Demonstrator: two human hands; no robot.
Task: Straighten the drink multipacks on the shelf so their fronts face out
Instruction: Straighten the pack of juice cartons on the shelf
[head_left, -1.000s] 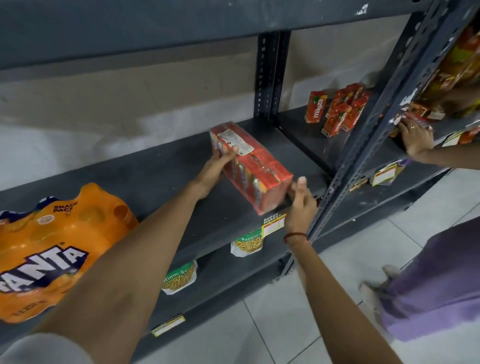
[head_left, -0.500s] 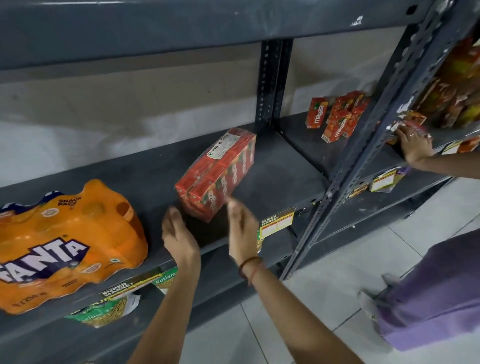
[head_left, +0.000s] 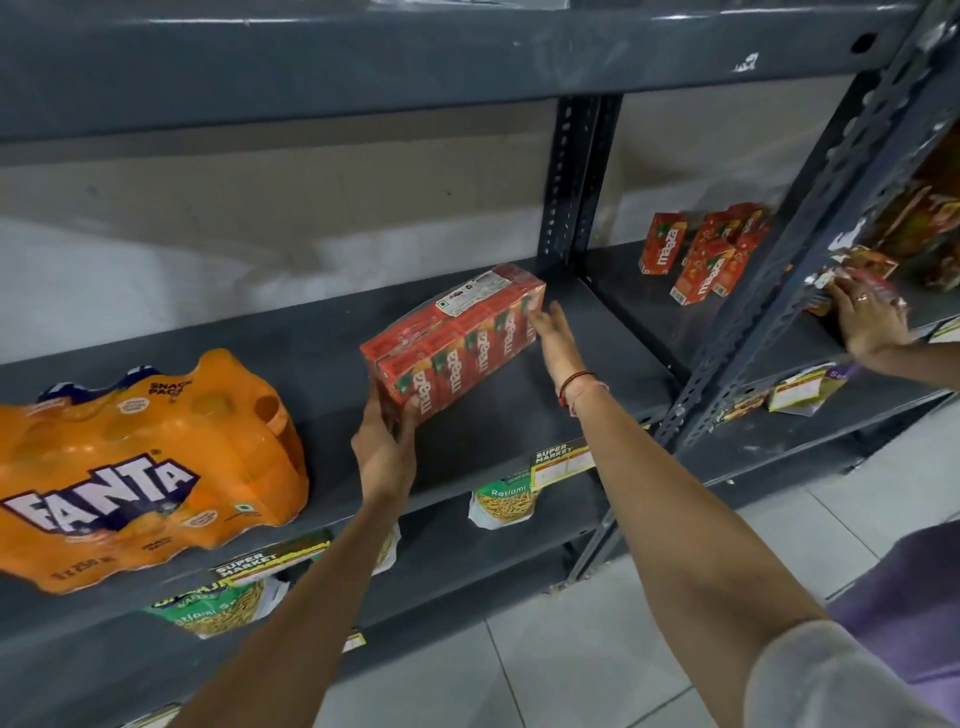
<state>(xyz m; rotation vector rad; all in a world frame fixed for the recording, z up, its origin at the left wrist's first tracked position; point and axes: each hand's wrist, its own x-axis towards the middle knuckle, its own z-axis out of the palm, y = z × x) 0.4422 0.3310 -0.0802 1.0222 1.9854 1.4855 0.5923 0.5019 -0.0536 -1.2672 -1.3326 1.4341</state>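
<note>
A red shrink-wrapped Maaza carton multipack (head_left: 457, 332) lies at an angle on the grey shelf (head_left: 519, 415), its printed side facing front-right. My left hand (head_left: 387, 441) grips its near-left corner. My right hand (head_left: 553, 338) is flat with fingers apart, touching the pack's far right end. An orange Fanta multipack (head_left: 135, 467) sits at the left of the same shelf with its logo facing out.
Several loose Maaza cartons (head_left: 701, 254) stand in the neighbouring bay past the steel upright (head_left: 569, 182). Another person's hand (head_left: 867, 322) rests on goods at the right; their purple clothing (head_left: 914, 603) is low right. Snack packets (head_left: 504, 501) sit on the lower shelf. Price tags (head_left: 563, 462) hang from the shelf edge.
Both hands were off the red pack half a second ago and have come back onto it, left at the near corner, right at the far end. The pack has turned from end-on to angled.
</note>
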